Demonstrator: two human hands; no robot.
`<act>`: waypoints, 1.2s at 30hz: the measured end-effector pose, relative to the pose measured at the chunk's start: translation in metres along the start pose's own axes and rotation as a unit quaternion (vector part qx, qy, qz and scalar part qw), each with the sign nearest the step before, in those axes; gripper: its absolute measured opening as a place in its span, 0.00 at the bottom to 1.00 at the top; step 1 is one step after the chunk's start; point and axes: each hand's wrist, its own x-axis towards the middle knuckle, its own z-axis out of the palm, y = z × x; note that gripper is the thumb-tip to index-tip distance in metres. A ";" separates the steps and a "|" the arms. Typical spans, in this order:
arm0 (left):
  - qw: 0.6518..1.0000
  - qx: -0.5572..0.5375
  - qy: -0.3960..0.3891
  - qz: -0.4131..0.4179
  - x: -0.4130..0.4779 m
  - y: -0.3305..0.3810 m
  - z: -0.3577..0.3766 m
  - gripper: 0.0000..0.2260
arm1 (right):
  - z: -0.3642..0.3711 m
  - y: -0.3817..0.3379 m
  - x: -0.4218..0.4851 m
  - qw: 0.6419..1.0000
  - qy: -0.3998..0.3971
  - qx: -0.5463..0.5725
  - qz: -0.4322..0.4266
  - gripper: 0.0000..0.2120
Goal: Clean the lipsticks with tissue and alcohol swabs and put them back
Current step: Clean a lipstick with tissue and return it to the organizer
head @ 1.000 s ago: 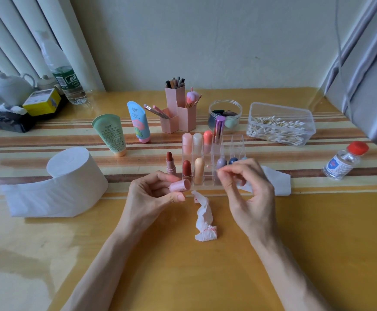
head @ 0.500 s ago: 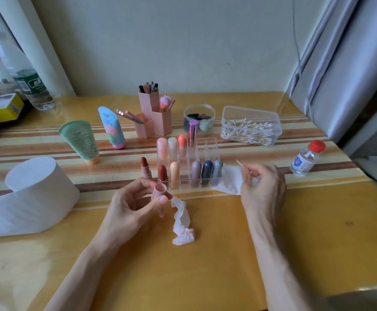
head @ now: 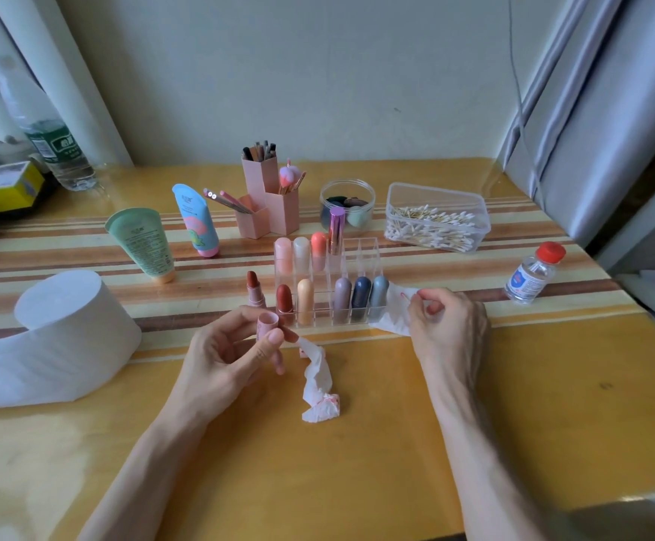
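Head view: left hand point(head: 220, 357) grips pink cap point(head: 267, 323); right hand point(head: 451, 326) pinches swab point(head: 413, 297), mostly hidden.

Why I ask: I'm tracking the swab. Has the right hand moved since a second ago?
Yes. The right hand, pinching the swab, moved rightward: from before the clear organizer to past its right end.

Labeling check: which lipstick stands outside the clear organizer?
The pink-cased lipstick with its red bullet exposed, upright on the table left of the organizer; the others sit in slots.
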 end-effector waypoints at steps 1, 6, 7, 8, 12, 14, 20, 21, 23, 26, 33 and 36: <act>1.000 -0.003 0.003 0.001 0.000 0.001 -0.001 0.01 | -0.001 -0.002 -0.001 1.000 0.004 0.002 -0.004 0.02; 0.999 -0.028 0.017 0.007 0.000 0.002 -0.006 0.09 | -0.003 -0.009 -0.003 0.998 0.011 0.020 -0.051 0.02; 0.999 -0.031 0.017 0.008 -0.001 0.002 -0.007 0.09 | -0.003 -0.010 -0.004 0.998 0.015 0.024 -0.058 0.02; 0.999 -0.036 0.021 0.007 0.000 0.002 -0.008 0.10 | -0.004 -0.011 -0.005 0.997 0.022 0.033 -0.067 0.02; 0.995 -0.055 0.079 -0.032 0.002 -0.004 -0.009 0.10 | -0.005 -0.020 -0.006 0.990 0.068 0.071 -0.106 0.04; 0.991 -0.057 0.117 -0.041 0.006 -0.009 -0.010 0.08 | -0.005 -0.024 -0.006 0.986 0.086 0.081 -0.116 0.05; 0.975 0.103 0.196 0.006 0.020 -0.015 -0.011 0.15 | -0.008 -0.040 -0.016 0.969 0.098 0.139 -0.181 0.07; 0.975 0.107 0.193 0.007 0.021 -0.016 -0.011 0.17 | -0.007 -0.044 -0.020 0.964 0.096 0.144 -0.204 0.07; 0.977 0.109 0.185 0.010 0.023 -0.017 -0.011 0.19 | -0.005 -0.052 -0.026 0.953 0.082 0.151 -0.249 0.07; 0.978 0.111 0.175 0.011 0.020 -0.015 -0.012 0.18 | -0.001 -0.062 -0.037 0.940 0.054 0.158 -0.299 0.08; 0.980 0.117 0.159 0.009 0.032 -0.008 -0.017 0.12 | 0.000 -0.065 -0.047 0.928 0.011 0.157 -0.337 0.08; 0.981 0.110 0.158 0.014 0.038 -0.004 -0.013 0.10 | 0.000 -0.065 -0.048 0.928 0.003 0.157 -0.339 0.08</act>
